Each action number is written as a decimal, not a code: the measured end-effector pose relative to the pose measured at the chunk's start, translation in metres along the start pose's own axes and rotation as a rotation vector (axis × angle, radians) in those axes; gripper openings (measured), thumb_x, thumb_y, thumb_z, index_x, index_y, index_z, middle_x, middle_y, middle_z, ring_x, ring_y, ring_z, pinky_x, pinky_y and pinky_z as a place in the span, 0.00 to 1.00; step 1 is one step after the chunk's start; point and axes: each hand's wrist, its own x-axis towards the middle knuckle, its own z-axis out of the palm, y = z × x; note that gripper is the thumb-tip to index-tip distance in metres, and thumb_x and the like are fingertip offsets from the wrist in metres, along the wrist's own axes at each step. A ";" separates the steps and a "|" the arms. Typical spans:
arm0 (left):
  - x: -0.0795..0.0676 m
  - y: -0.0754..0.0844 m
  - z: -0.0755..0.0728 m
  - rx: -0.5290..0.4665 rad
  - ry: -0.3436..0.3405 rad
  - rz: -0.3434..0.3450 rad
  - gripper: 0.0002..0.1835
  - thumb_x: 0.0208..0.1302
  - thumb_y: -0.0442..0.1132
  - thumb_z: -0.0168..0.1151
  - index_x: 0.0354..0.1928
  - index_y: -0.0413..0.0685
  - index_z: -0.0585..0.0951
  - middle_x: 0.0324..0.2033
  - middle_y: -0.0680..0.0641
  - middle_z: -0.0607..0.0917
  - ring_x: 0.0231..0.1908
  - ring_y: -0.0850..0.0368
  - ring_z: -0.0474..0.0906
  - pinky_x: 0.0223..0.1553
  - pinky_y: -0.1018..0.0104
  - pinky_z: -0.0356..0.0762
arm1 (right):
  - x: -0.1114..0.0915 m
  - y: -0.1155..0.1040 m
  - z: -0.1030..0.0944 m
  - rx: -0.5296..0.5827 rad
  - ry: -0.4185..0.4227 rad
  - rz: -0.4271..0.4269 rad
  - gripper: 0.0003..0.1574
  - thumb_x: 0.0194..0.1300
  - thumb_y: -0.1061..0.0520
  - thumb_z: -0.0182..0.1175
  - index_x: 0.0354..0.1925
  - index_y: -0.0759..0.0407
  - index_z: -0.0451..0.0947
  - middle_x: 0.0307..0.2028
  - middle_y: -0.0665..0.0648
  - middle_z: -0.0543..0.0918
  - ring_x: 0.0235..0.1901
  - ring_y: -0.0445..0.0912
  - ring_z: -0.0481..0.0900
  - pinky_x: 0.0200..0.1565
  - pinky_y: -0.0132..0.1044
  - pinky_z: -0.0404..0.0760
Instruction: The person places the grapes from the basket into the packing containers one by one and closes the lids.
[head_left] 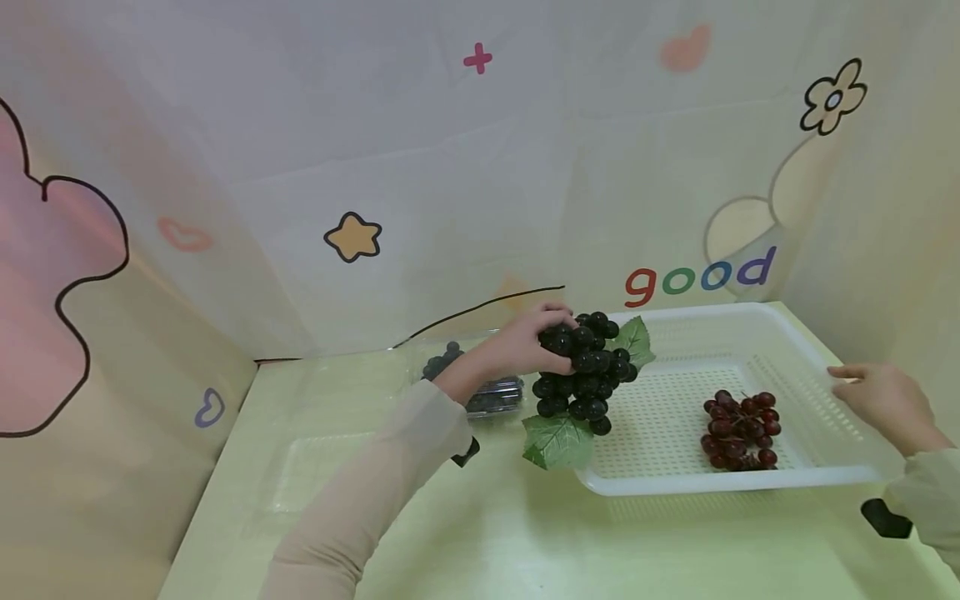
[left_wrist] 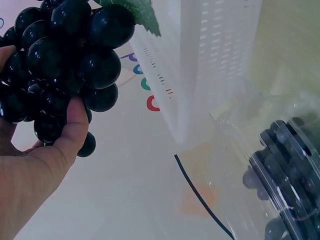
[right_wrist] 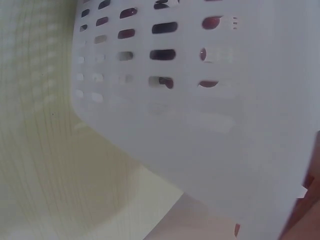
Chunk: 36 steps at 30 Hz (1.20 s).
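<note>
My left hand grips a bunch of black grapes from above, thumb and fingers around the fruit. Green leaves stick out of the bunch, which overlaps the left side of a white plastic basket in the head view. In the left wrist view the thumb presses against the shiny dark grapes. At the basket's right rim my right hand holds the edge. A bunch of red grapes lies on the basket's perforated floor. The right wrist view shows the basket's slotted outer wall close up.
Behind my left forearm stands a clear plastic box with dark grapes inside. A clear, shallow tray-like piece lies on the pale table at left. A printed curtain closes off the back and sides.
</note>
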 end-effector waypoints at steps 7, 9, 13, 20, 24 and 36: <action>-0.019 -0.011 -0.009 -0.005 0.007 0.016 0.22 0.49 0.37 0.61 0.49 0.51 0.72 0.62 0.54 0.58 0.61 0.54 0.58 0.53 0.58 0.66 | -0.002 -0.002 -0.002 -0.022 -0.004 0.001 0.24 0.58 0.58 0.49 0.49 0.76 0.68 0.49 0.81 0.64 0.35 0.66 0.71 0.25 0.38 0.64; -0.025 -0.014 -0.011 0.004 0.016 0.014 0.21 0.49 0.36 0.61 0.48 0.51 0.73 0.62 0.55 0.59 0.60 0.54 0.58 0.53 0.58 0.66 | -0.002 -0.003 -0.002 -0.028 -0.008 0.003 0.24 0.58 0.58 0.50 0.49 0.75 0.68 0.49 0.81 0.64 0.35 0.66 0.71 0.25 0.39 0.64; -0.036 -0.020 -0.016 0.007 0.034 0.017 0.21 0.48 0.35 0.62 0.47 0.49 0.73 0.61 0.54 0.61 0.60 0.54 0.59 0.53 0.58 0.66 | -0.001 -0.003 -0.002 -0.036 -0.010 0.001 0.25 0.58 0.58 0.50 0.49 0.75 0.68 0.49 0.82 0.63 0.38 0.70 0.69 0.27 0.42 0.65; -0.054 -0.037 -0.020 0.000 0.062 0.018 0.21 0.47 0.35 0.63 0.47 0.46 0.74 0.60 0.50 0.62 0.60 0.52 0.58 0.53 0.56 0.65 | 0.000 0.000 -0.001 -0.035 0.008 -0.026 0.24 0.57 0.59 0.50 0.47 0.76 0.69 0.48 0.81 0.64 0.39 0.72 0.67 0.28 0.45 0.66; -0.066 -0.045 -0.023 0.004 0.077 0.014 0.21 0.46 0.34 0.63 0.47 0.45 0.74 0.60 0.49 0.62 0.61 0.50 0.57 0.55 0.53 0.64 | 0.001 0.000 0.000 -0.035 0.016 -0.038 0.24 0.56 0.59 0.51 0.47 0.76 0.69 0.48 0.81 0.65 0.38 0.71 0.68 0.27 0.43 0.65; -0.100 -0.066 -0.039 0.009 0.100 -0.042 0.20 0.46 0.35 0.62 0.45 0.47 0.74 0.61 0.50 0.62 0.60 0.50 0.58 0.53 0.53 0.66 | 0.000 -0.002 -0.001 -0.039 0.006 -0.040 0.23 0.57 0.59 0.51 0.47 0.76 0.69 0.47 0.82 0.65 0.36 0.70 0.69 0.29 0.46 0.66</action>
